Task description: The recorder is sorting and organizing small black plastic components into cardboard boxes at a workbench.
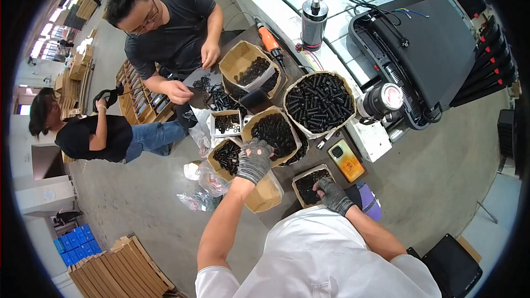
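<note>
My left hand (pixel 255 161), in a grey glove, is at the near left edge of a cardboard box (pixel 301 144) of small black parts (pixel 271 131). Its fingers are curled together; what they hold, if anything, is hidden. Lower right, my right hand (pixel 333 196), gloved too, reaches over the rim of a smaller box (pixel 297 179) with small black pieces (pixel 309 186). Thumb and fingers are drawn together there, and any piece between them is too small to make out. Beside my left hand, an open box holds black cylindrical parts (pixel 227 156).
A large round container of black cylinders (pixel 320 102) stands beyond. Nearby lie a phone in a yellow-orange case (pixel 345 161) and an orange electric screwdriver (pixel 268 38). Across the table a person (pixel 171 33) handles small parts. A metal-topped bench (pixel 342 38) carries black housings (pixel 414 49).
</note>
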`<state>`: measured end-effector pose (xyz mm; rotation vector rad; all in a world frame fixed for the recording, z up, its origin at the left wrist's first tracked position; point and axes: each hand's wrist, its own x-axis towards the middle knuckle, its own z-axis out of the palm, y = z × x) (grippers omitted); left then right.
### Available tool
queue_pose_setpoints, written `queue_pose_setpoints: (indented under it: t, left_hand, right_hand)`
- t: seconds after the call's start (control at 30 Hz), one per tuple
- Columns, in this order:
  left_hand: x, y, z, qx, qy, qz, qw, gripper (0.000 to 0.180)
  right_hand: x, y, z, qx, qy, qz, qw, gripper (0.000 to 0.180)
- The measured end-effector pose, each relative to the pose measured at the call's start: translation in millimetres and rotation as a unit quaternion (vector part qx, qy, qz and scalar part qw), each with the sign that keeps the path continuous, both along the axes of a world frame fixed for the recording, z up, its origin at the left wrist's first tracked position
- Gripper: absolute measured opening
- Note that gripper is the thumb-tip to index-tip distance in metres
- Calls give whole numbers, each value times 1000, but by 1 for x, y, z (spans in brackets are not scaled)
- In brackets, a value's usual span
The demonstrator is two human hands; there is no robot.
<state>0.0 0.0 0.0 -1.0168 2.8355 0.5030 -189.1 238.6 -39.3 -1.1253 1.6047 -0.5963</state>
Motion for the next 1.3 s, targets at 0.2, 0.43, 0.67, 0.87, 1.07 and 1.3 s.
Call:
queue_pose_setpoints:
  t: [0.2, 0.43, 0.67, 0.87, 1.07, 1.3]
  left_hand:
    - [0, 0, 5, -39, 11, -15, 999, 13]
    - [2, -2, 6, -61, -16, -41, 997, 13]
    - [16, -8, 31, -93, 142, 50, 984, 13]
    - [107, 0, 31, -18, 200, 301, 932, 13]
    - [172, 33, -38, 121, 60, 374, 918, 25]
    - [119, 0, -65, 82, -12, 353, 932, 27]
  right_hand:
    - [-1, -1, 0, -16, 13, -1, 1000, 18]
    - [0, 3, -8, -24, 24, 15, 999, 16]
    - [-1, 7, -23, -33, 34, 26, 999, 17]
    - [2, 10, -34, -105, 63, 43, 991, 22]
    - [4, -2, -13, -47, 124, 112, 985, 35]
    - [2, 5, -13, -89, 138, 115, 980, 25]
